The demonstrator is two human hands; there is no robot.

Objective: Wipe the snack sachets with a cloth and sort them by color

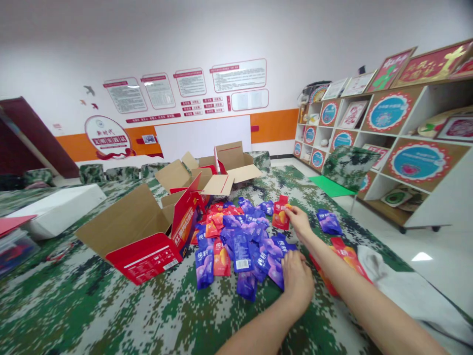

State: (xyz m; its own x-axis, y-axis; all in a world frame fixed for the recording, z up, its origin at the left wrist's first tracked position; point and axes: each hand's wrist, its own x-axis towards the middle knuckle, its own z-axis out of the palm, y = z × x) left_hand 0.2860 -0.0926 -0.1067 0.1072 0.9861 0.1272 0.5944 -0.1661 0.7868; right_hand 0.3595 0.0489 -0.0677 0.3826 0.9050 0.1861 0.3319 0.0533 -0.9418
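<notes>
My right hand pinches the right edge of a red snack pouch, holding it upright at the right of a mixed pile. Lower down, the curled fingers of my left hand close on the right edge of a purple snack pouch; its fingertips are partly hidden. Purple and red pouches overlap in the pile in front of both hands. To the right, a lone purple pouch lies flat. Several red pouches rest beneath my right forearm, which partly covers them.
Open red cardboard boxes with raised flaps stand left of and behind the pile. A camouflage cloth covers the table. White cloth lies at the right edge. A white box sits far left; a chair stands beyond the right edge.
</notes>
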